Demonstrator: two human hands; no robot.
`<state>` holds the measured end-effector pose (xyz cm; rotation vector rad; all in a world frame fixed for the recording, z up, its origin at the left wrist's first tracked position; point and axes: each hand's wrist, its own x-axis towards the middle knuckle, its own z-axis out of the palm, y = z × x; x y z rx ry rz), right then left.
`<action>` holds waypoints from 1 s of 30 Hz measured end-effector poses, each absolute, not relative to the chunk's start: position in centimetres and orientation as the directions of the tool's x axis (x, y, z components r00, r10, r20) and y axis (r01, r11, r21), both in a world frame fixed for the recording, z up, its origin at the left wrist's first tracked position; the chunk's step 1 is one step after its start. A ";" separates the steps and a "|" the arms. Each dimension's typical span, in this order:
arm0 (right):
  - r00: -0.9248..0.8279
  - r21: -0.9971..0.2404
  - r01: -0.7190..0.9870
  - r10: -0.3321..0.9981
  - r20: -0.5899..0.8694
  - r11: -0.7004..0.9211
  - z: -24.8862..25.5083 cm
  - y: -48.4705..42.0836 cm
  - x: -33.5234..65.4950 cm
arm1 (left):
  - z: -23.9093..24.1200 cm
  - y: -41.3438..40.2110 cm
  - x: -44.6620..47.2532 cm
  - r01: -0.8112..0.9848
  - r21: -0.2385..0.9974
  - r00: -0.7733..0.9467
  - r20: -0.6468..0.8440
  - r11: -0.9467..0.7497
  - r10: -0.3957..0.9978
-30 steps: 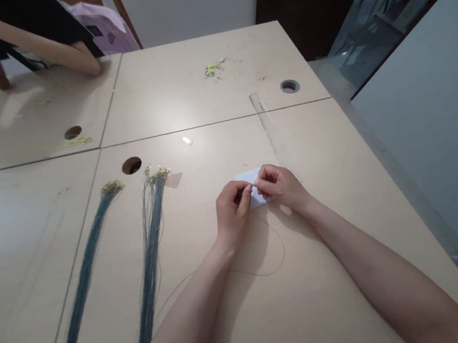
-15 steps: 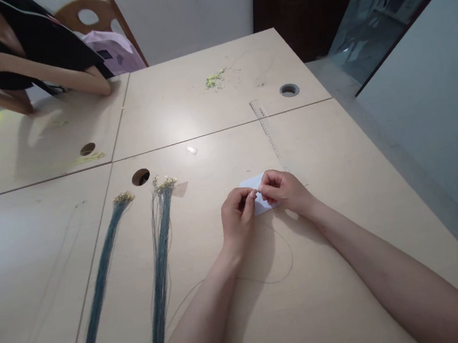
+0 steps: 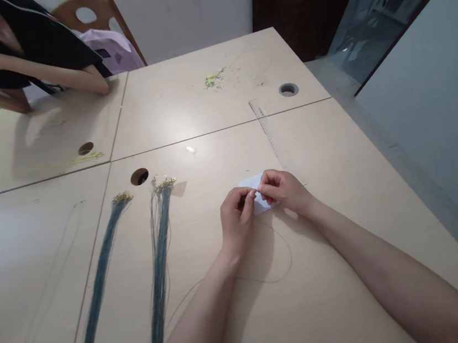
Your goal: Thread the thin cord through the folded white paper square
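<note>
My left hand [image 3: 237, 209] and my right hand [image 3: 283, 190] meet fingertip to fingertip, thumbs and forefingers pinched. A tiny end of a thin dark cord [image 3: 290, 247] appears to sit between them, though the fingers cover most of it. From below the hands this cord loops over the table and passes under my left forearm. A small white card [image 3: 260, 206] lies beneath both hands, partly hidden. To the left stretch two bundles of blue-green cords, one farther off [image 3: 102, 265] and one nearer [image 3: 160, 274], with gold-coloured clasps [image 3: 165, 184] at their far ends.
A clear ruler [image 3: 265, 125] lies beyond my right hand. Yellow-green scraps [image 3: 214, 80] are scattered farther back. Cable holes [image 3: 140, 176] pierce the pale table [image 3: 351, 279]. Across it, at the upper left, a person in black [image 3: 46, 43] leans an arm on the tabletop.
Both hands keep the same pinch at almost the same spot. The whole view has shifted very slightly; the person opposite has moved an arm a little.
</note>
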<state>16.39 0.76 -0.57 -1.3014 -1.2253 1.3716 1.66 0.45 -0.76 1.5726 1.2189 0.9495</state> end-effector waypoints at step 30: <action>-0.065 -0.991 0.060 0.990 -0.127 -0.124 -0.6 0.6 16.3 | -0.7 0.4 1.7 0.341 0.923 0.222 0.105 -0.178 0.969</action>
